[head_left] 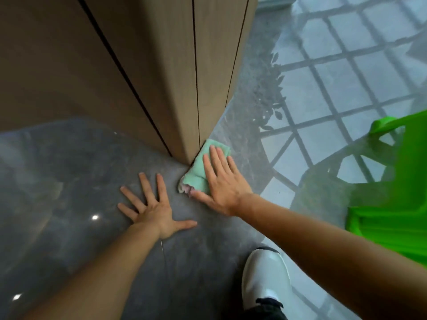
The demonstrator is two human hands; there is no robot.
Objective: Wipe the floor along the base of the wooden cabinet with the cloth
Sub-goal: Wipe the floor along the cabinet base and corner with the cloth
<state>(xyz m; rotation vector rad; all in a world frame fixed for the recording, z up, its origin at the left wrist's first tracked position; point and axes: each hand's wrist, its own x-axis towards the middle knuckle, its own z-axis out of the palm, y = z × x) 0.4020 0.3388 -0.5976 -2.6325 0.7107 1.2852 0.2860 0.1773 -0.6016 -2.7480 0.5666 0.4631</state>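
Fingers [216, 155] of right hand [221, 181] flat, pressing cloth [198, 174] onto floor [80, 162] at cabinet [171, 77] corner; left hand [152, 209] splayed, bracing, holds nothing. Mid-wipe. Next: slide along base, edge tight to wood. Count: one cloth, two hands, one shoe [265, 278]

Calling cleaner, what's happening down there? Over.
Right hand flat on green cloth, pressing it at cabinet corner base. Left hand spread on floor, bracing. Nothing blocking the base.

No readable text, label, brand or number shows on anything here.
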